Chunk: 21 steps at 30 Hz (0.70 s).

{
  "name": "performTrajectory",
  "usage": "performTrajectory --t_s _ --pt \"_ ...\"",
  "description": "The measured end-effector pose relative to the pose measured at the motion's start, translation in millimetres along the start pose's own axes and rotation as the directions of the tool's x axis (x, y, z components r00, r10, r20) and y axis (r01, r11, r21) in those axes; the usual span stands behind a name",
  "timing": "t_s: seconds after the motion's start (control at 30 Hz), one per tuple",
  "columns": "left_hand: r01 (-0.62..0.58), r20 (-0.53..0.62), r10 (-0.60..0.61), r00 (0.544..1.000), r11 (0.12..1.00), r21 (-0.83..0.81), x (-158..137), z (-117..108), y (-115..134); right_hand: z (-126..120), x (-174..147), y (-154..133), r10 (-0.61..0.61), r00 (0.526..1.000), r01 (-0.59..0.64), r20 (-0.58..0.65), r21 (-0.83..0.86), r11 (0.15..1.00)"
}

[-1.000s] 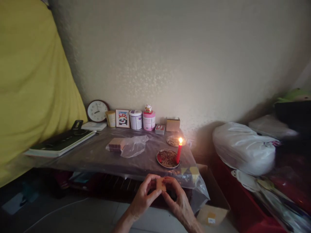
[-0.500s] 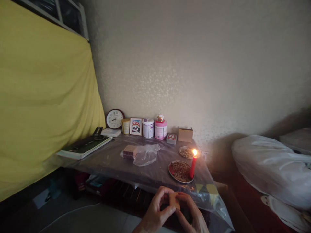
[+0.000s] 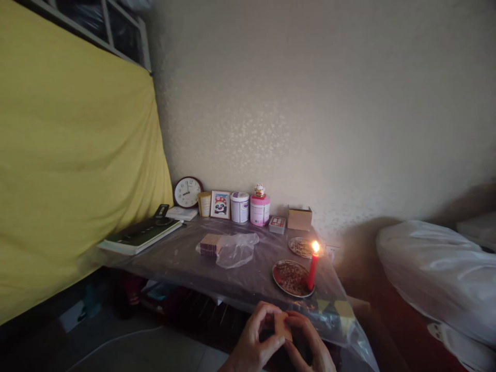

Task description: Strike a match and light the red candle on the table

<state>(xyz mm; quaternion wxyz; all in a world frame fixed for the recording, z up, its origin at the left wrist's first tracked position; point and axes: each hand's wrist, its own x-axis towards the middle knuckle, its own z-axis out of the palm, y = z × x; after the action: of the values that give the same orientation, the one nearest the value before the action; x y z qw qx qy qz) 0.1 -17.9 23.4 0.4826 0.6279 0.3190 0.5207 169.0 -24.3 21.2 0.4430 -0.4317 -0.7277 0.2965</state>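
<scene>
Red candle [image 3: 312, 267] burns on plate [image 3: 289, 277] beyond both hands' card [image 3: 282, 326].

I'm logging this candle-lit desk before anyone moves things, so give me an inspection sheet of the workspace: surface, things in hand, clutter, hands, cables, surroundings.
Surface: low table covered with clear plastic sheet.
Things in hand: small tan card pinched between both hands, in front of the table's near edge.
Clutter: lit red candle standing at the round plate; second plate behind; stack of cards by a plastic bag; clock, panda picture, two tubs, cardboard box, flat device.
Hands: left hand and right hand both grip the card.
Cables: pale cord on the floor.
Surroundings: yellow cloth left, white bag right.
</scene>
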Motion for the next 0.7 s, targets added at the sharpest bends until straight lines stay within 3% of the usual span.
performTrajectory --t_s 0.7 --pt "-0.019 0.018 0.019 1.0 1.0 0.007 -0.3 0.4 -1.5 2.2 0.7 5.8 -0.039 0.999 0.041 -0.028 0.063 0.997"
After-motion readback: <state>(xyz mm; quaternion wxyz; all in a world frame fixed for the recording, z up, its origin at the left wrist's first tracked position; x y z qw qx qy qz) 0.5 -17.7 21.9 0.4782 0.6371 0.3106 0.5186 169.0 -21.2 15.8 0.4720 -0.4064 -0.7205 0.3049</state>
